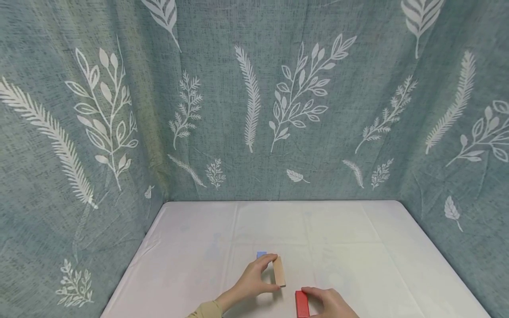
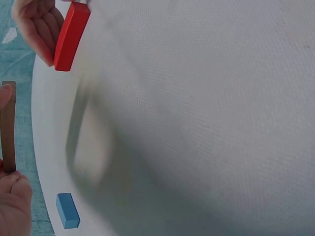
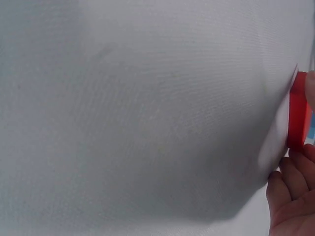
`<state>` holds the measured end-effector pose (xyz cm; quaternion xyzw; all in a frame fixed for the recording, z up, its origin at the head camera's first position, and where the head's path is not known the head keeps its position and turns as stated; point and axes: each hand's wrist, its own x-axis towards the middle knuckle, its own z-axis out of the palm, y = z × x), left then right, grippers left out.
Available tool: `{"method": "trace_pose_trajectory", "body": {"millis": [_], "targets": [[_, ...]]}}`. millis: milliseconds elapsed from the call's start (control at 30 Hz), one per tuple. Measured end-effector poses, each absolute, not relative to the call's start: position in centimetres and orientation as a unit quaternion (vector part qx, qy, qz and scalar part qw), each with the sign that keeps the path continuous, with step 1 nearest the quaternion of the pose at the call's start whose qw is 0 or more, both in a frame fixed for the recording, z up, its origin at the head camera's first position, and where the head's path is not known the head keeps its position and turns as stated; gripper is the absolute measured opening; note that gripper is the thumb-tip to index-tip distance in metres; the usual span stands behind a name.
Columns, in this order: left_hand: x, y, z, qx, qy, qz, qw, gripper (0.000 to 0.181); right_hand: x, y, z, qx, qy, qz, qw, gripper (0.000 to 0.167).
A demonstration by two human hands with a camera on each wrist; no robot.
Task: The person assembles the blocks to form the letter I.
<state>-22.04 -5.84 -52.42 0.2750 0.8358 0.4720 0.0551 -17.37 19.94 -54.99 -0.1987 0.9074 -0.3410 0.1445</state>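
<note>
Red block, nearest, is pinched by its ends in the grip of the right hand. At its eleven o'clock, the left hand pinches a wooden block; loosened fingertips could drop it, perhaps nudging the blue block beyond, toward ten o'clock.

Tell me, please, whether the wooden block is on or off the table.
Off: left hand holds the wooden block clear of its shadow.

Showing matt wood on the tan block, looking smooth on the red block, appearing woven on the cloth curtain.
</note>
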Motion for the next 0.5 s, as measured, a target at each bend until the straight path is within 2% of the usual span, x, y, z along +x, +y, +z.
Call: {"method": "trace_pose_trajectory", "body": {"millis": [300, 500], "targets": [[-21.89, -5.83, -52.26, 0.275, 0.833, 0.476, 0.064, 0.074, -17.62, 20.39, -54.74, -0.185, 0.895, -0.373, 0.160, 0.059], [-21.98, -5.81, -52.44, 0.272, 0.835, 0.473, 0.066, 0.074, -17.81, 20.66, -54.38, -0.200, 0.888, -0.393, 0.129, 0.058]]}}
